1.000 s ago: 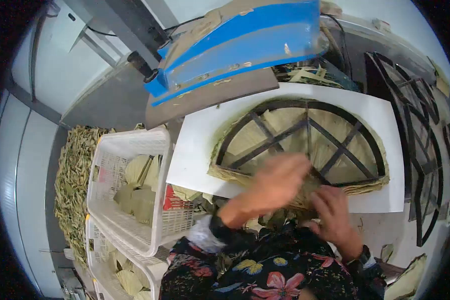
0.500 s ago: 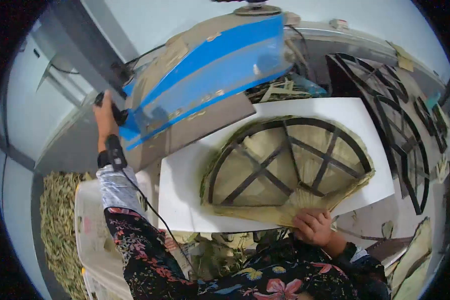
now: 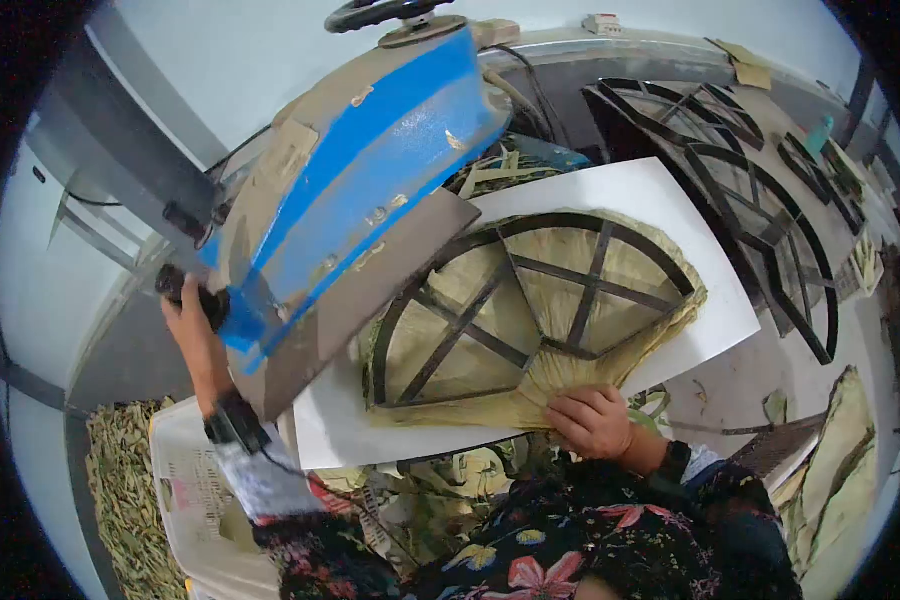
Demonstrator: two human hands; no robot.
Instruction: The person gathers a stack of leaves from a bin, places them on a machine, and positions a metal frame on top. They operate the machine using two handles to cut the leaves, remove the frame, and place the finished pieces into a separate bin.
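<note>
On a white board point(image 3: 705, 245) lies a pale green, pleated leaf point(image 3: 565, 375), possibly several in a stack. A black fan-shaped cutting die point(image 3: 457, 322) with crossbars rests on it. My right hand point(image 3: 592, 422) is closed over the leaf's narrow end at the board's near edge. To the left, my left hand point(image 3: 195, 335) wraps around a black handle point(image 3: 185, 292) at the end of a blue machine arm point(image 3: 355, 195). The arm's flat brown plate point(image 3: 370, 290) reaches over the board's left side, beside the die.
More black dies point(image 3: 770, 235) lie at the right. Trimmed leaves point(image 3: 830, 470) lean at the lower right. A white plastic basket point(image 3: 185, 480) and a heap of leaf scraps point(image 3: 125, 480) are at the lower left. A black handwheel point(image 3: 380, 14) tops the machine.
The blue arm has swung toward me and over the board's left side, with my left hand on its handle. My right hand stays at the leaf's narrow end. The view has shifted.
</note>
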